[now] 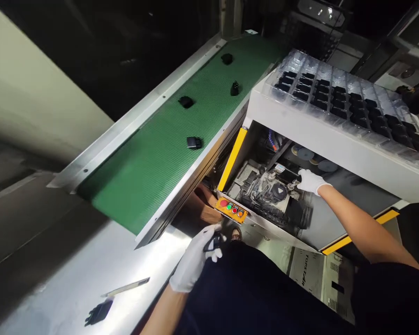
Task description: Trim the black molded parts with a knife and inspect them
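My left hand (195, 258) wears a white glove and is closed around a small black part (212, 242) above the steel ledge. My right hand (310, 181), also white-gloved, reaches into the open machine bay (265, 186). Its fingertips are at a metal fitting (291, 185) on the greasy mechanism, and I cannot tell whether they grip it. Several black parts lie apart on the green ribbed conveyor belt (153, 144). A clear plastic tray (349, 102) on the white machine housing (317, 135) holds rows of black parts.
A utility knife (125, 287) and a black part (98, 312) lie on the steel ledge (63, 288). A control panel (231, 210) with coloured buttons and a yellow post (232, 158) border the bay. A bare limb (204, 207) shows below the belt.
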`<state>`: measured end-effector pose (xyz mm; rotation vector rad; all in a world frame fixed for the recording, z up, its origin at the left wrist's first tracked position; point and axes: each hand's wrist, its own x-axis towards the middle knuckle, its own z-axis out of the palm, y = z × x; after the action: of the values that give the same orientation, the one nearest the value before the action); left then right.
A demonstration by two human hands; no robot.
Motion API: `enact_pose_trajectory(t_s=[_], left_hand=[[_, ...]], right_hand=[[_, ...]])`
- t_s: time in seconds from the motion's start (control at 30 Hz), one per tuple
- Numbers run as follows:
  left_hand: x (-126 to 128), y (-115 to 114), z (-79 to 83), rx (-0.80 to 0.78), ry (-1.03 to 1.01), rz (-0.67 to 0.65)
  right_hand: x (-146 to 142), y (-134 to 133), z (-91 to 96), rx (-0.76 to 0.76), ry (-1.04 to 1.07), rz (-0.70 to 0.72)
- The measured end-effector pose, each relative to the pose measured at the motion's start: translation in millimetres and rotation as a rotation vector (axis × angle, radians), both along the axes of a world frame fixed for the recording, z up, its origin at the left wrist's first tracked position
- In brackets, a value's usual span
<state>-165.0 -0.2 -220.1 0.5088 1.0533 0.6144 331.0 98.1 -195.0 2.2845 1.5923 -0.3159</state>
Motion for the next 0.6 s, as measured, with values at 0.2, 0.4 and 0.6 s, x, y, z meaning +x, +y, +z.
enact_pose_trajectory(t_s=[0.2,0.4,0.6], left_hand=[[-2,-9,4.1,0.184,-0.019,0.007],[-9,-22,4.5,0.481,0.21,-0.057],[-30,-43,11.2,0.665,0.458,-0.223]], right_hand=[[-140,-27,-0.9,0.348,0.493,0.049],[-325,-100,-47.7,-0.374,1.886,-0.252],[-355,-107,-63.8,-0.412,2.059,-0.341]])
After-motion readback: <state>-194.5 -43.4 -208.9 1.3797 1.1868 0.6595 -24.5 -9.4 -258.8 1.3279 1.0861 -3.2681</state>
